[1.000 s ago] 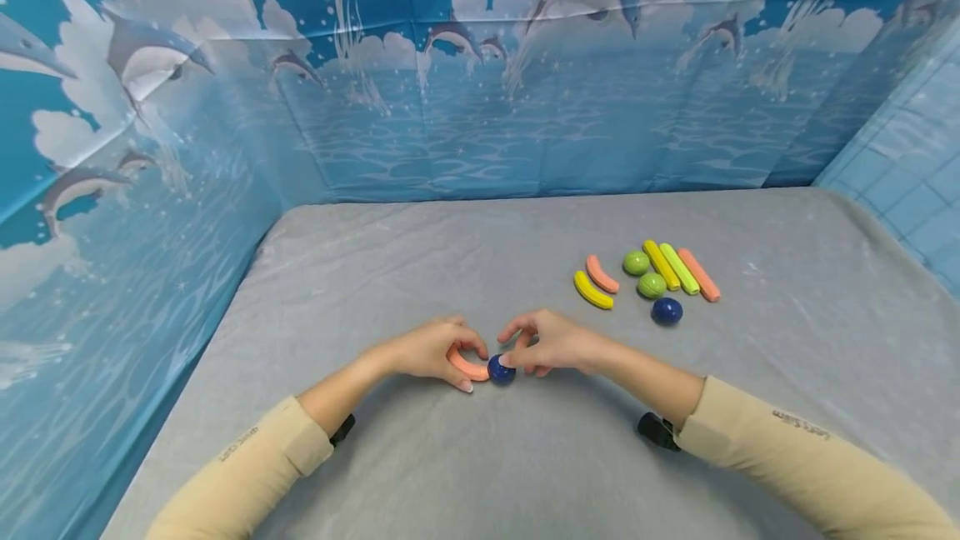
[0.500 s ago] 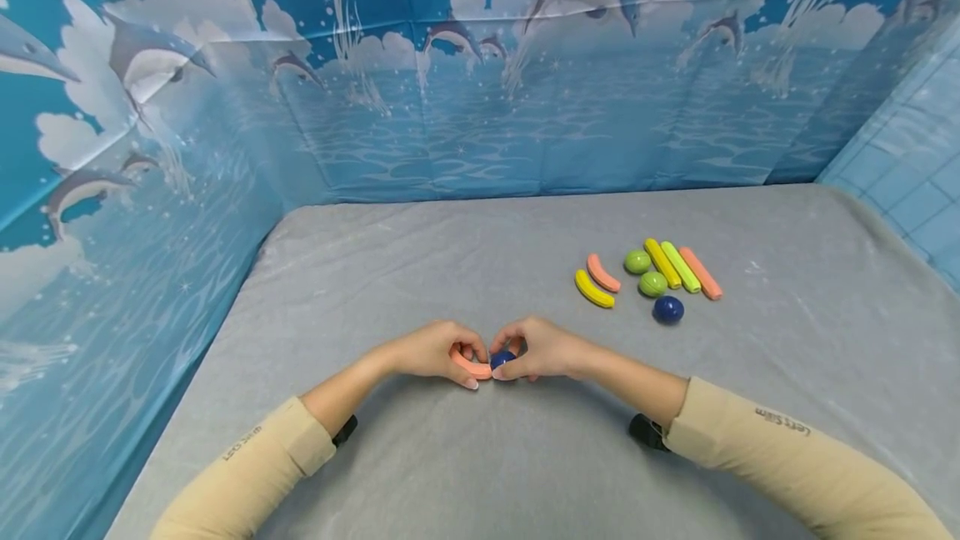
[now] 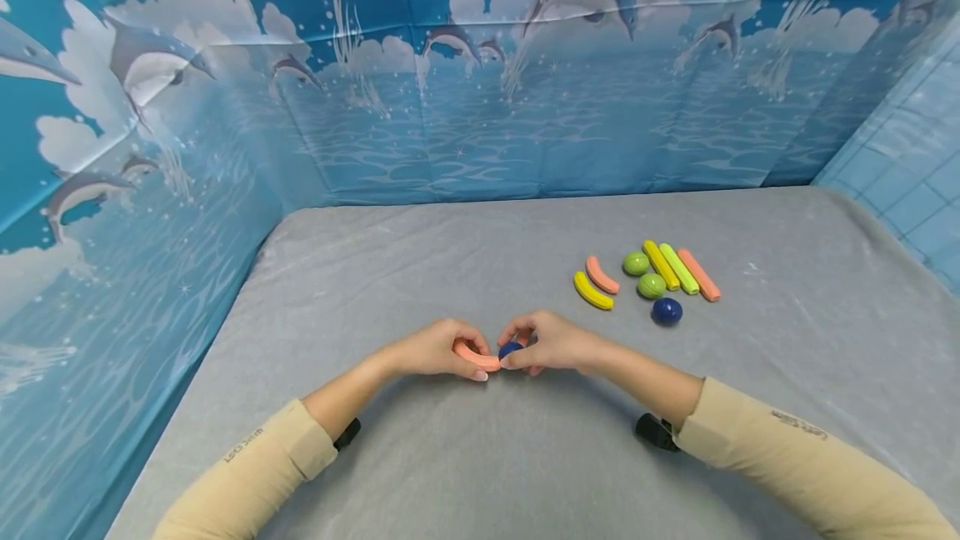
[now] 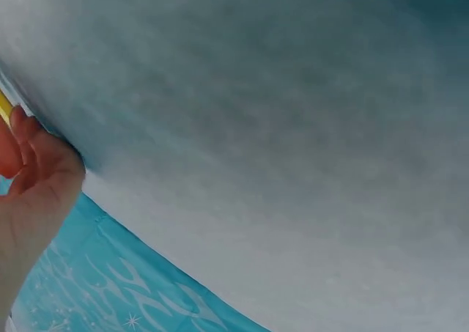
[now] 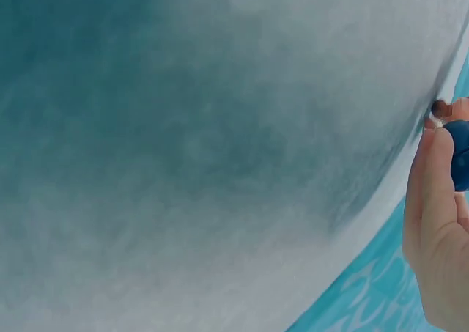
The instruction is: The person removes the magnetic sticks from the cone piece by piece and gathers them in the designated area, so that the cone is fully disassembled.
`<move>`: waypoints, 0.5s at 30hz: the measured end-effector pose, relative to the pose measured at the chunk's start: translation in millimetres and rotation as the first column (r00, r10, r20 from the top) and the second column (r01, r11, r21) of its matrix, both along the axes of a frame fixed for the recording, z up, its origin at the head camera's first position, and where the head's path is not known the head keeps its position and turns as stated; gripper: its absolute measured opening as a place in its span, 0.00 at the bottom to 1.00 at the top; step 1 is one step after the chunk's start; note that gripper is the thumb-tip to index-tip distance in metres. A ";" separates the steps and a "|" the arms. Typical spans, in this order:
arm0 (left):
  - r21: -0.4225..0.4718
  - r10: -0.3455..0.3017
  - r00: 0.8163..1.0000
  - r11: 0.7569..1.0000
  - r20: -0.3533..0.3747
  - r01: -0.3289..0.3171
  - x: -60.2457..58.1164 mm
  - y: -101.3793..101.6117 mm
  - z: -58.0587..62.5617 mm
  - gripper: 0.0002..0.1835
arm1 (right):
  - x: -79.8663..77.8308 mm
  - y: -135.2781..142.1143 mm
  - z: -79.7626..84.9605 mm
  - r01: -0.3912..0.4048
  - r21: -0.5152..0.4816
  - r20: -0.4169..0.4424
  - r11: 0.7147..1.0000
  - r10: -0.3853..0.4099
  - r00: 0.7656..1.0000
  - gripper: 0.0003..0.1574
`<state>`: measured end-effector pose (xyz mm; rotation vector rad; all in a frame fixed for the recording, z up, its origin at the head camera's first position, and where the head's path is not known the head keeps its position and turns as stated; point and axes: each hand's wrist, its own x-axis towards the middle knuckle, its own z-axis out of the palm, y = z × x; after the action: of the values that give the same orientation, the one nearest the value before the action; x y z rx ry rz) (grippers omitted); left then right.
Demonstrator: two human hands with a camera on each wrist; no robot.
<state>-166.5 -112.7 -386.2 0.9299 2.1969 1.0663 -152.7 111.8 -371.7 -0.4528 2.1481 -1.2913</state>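
My left hand (image 3: 437, 348) grips a curved salmon-coloured stick (image 3: 478, 360) between thumb and fingers. Its right end points at a dark blue ball (image 3: 509, 349), which my right hand (image 3: 551, 342) pinches. Stick end and ball are very close; whether they touch is unclear, as the right thumb covers the spot. From the right wrist, the ball (image 5: 460, 155) shows at the image edge beside the thumb of the right hand (image 5: 440, 229). The left wrist view catches only part of the left hand (image 4: 44, 178), at its left edge.
Right of the hands lie a yellow curved stick (image 3: 593, 291), a salmon curved stick (image 3: 602, 275), two green balls (image 3: 651, 286), another dark blue ball (image 3: 667, 312), and straight sticks in yellow (image 3: 662, 265), lime (image 3: 679, 268) and salmon (image 3: 699, 274). A dolphin-print curtain (image 3: 480, 132) borders the grey table (image 3: 375, 273).
My right fingers have closed round the blue ball, which the thumb only touched from above at first. Ball and salmon curved stick have shifted slightly right and away from me.
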 end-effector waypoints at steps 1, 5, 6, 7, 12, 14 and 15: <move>0.021 0.026 0.999 0.999 0.032 -0.027 0.0 0.6 0.4 0.09 | -0.6 0.8 1.1 0.008 -0.003 0.005 1.000 -0.008 1.000 0.17; 0.110 0.119 0.981 0.984 0.152 -0.137 0.3 2.5 1.6 0.10 | -1.8 4.2 5.5 0.030 -0.013 0.015 0.999 -0.030 0.999 0.17; 0.129 0.142 0.972 0.977 0.186 -0.167 0.3 3.0 1.9 0.11 | -1.8 5.0 6.6 0.038 -0.016 0.020 0.999 -0.038 0.999 0.18; 0.145 0.168 0.959 0.968 0.227 -0.204 0.3 3.5 2.0 0.12 | -2.0 5.7 7.4 0.047 -0.024 0.023 0.999 -0.047 0.999 0.19; 0.208 0.306 0.837 0.877 0.454 -0.434 0.5 7.7 5.7 0.22 | -2.7 7.9 12.4 0.103 -0.062 0.015 0.993 -0.102 0.995 0.22; 0.224 0.343 0.771 0.823 0.537 -0.522 0.7 10.1 8.3 0.26 | -3.4 7.9 14.1 0.122 -0.073 0.005 0.990 -0.122 0.992 0.23; 0.226 0.358 0.736 0.795 0.575 -0.563 0.7 11.4 9.5 0.28 | -3.5 7.8 14.8 0.134 -0.077 0.004 0.988 -0.134 0.991 0.23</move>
<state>-165.8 -101.3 -376.6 0.1507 1.8218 1.8047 -156.2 119.6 -356.9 -0.3454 2.1672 -1.4513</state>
